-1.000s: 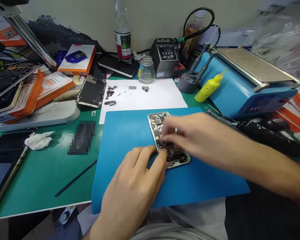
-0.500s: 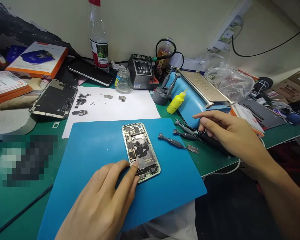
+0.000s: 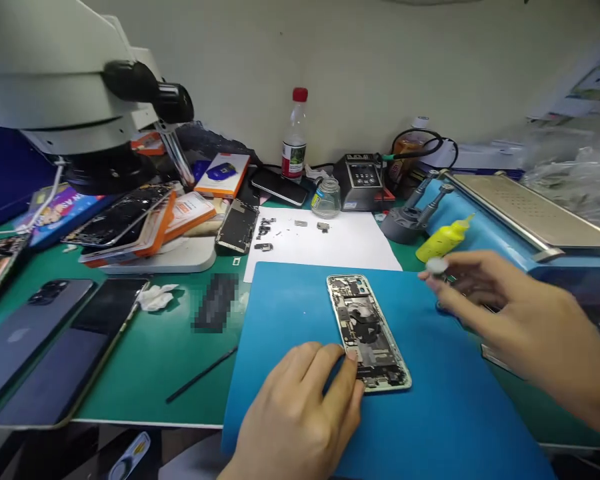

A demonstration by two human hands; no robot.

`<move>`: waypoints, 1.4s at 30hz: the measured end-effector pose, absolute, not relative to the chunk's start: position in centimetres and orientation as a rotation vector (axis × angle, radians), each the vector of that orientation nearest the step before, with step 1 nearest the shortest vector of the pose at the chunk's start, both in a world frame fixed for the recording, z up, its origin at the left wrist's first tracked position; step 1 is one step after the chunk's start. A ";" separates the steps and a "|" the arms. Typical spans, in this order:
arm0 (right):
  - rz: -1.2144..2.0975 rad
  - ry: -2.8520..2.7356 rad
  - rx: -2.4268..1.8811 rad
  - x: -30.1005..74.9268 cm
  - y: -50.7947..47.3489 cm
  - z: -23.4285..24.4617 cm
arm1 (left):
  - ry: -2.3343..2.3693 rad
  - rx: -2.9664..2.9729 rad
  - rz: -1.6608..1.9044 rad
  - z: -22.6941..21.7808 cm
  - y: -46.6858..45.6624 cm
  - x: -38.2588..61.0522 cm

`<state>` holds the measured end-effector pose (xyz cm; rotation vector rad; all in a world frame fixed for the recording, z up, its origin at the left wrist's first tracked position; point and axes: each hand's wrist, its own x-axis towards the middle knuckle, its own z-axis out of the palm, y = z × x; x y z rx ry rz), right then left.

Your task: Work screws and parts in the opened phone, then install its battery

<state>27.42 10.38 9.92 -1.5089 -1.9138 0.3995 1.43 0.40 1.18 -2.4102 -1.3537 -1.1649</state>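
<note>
The light is moderate and fairly even, its source out of sight, and the wall looks dull and grey. A pale sheen lies on the green table, and soft shadow gathers beneath the left hand. The opened phone is reasonably sharp, while the right hand is smeared. Wide-angle stretching and softness affect the microscope and plastic bag near the edges. Coarse square blocks hide a dark patch.

left hand: bare, short nails | right hand: bare | trousers: pale grey
</note>
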 end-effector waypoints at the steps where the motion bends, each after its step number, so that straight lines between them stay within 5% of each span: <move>1: 0.455 -1.830 -1.487 26.5 10.9 10.6 | -1.347 -2.399 -1.179 1.3 0.4 1.4; 11: 1.217 -1.641 -1.187 18.9 19.5 8.3 | -1.293 -2.317 -1.305 0.8 0.7 1.5; 26: 1.337 -1.516 -1.148 14.8 22.8 7.7 | -1.402 -2.381 -1.640 0.7 1.1 1.3; 35: 1.411 -1.281 -1.000 17.7 9.8 9.4 | -1.959 -2.351 -2.215 3.4 0.7 -1.2; 42: 1.305 -1.214 -0.967 17.4 4.6 6.6 | -2.084 -2.206 -3.060 3.7 0.5 -1.5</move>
